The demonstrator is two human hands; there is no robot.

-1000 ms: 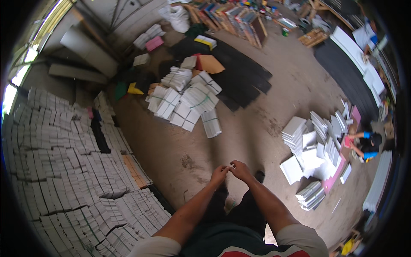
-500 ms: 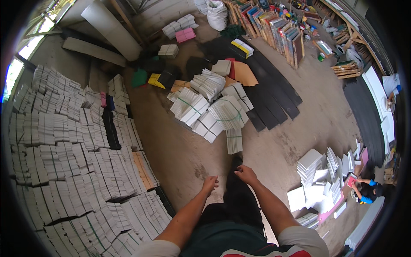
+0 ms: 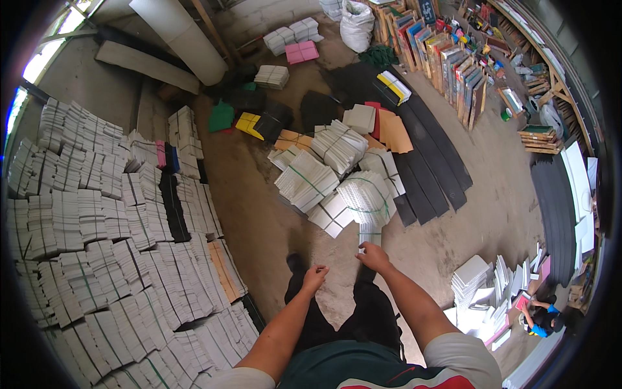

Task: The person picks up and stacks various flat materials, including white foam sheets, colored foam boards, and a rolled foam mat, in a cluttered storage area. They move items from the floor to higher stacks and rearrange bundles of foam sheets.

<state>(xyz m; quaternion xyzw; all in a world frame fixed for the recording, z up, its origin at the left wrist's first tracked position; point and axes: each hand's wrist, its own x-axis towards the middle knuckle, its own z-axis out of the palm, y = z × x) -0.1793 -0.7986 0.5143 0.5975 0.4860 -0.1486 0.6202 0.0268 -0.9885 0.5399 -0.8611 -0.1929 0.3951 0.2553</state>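
Note:
My left hand [image 3: 315, 278] hangs in front of my legs with its fingers curled in, nothing showing in it. Farther forward, my right hand [image 3: 372, 257] is also loosely closed and seems empty. In the picture it overlaps the near end of a narrow white strapped bundle [image 3: 370, 235]; I cannot tell whether they touch. Just beyond lies a heap of white sheet bundles, among them one with a green strap [image 3: 366, 197] and another at the left [image 3: 306, 179]. Orange sheets [image 3: 392, 131] stick out behind the heap.
A tall stack of strapped white bundles [image 3: 103, 279] lines the left side. Long black strips [image 3: 431, 162] lie right of the heap. Framed screens [image 3: 447, 68] lean at the back. At the right, a co-worker [image 3: 543, 318] is beside loose white sheets [image 3: 476, 292].
I have moved closer to the heap, and my left foot now shows forward. My right hand has risen in the picture to overlap the narrow bundle. The co-worker's arms have shifted.

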